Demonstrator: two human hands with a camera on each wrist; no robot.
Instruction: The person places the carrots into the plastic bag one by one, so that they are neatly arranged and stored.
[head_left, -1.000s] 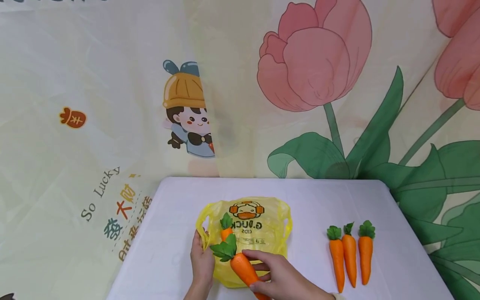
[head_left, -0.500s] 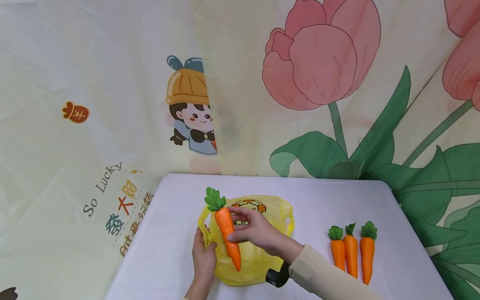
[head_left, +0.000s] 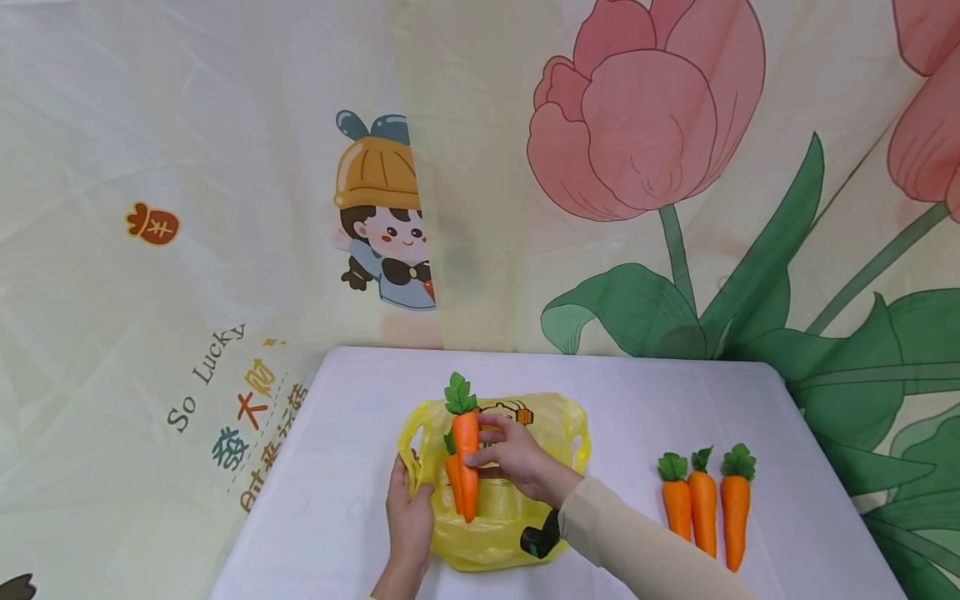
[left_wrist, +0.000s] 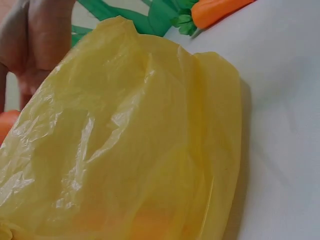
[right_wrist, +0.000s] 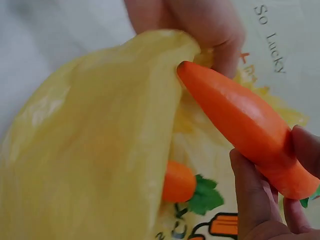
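Observation:
In the head view my right hand (head_left: 513, 450) grips an orange carrot (head_left: 467, 442) with a green leafy top, held upright over the yellow plastic bag (head_left: 510, 533). Seen from the right wrist, thumb and fingers pinch its thick end, while its narrow tip points toward the opening of the bag (right_wrist: 95, 130). A second carrot (right_wrist: 179, 182) lies partly inside that opening, its leaves outside. My left hand (head_left: 409, 517) holds the bag's left side by the handle, the fingers partly hidden by plastic. An orange patch shows through the bag (left_wrist: 150, 222) in the left wrist view.
Three more carrots (head_left: 737, 517) lie side by side on the white table (head_left: 315, 483), to the right; my right sleeve (head_left: 637, 542) covers the lower ends of some. A printed cloth (head_left: 480, 208) with tulips hangs behind the table.
My right hand has lifted the carrot up from the near side, then shifted it right over the bag's opening and turned it more upright. The left hand keeps its hold on the bag.

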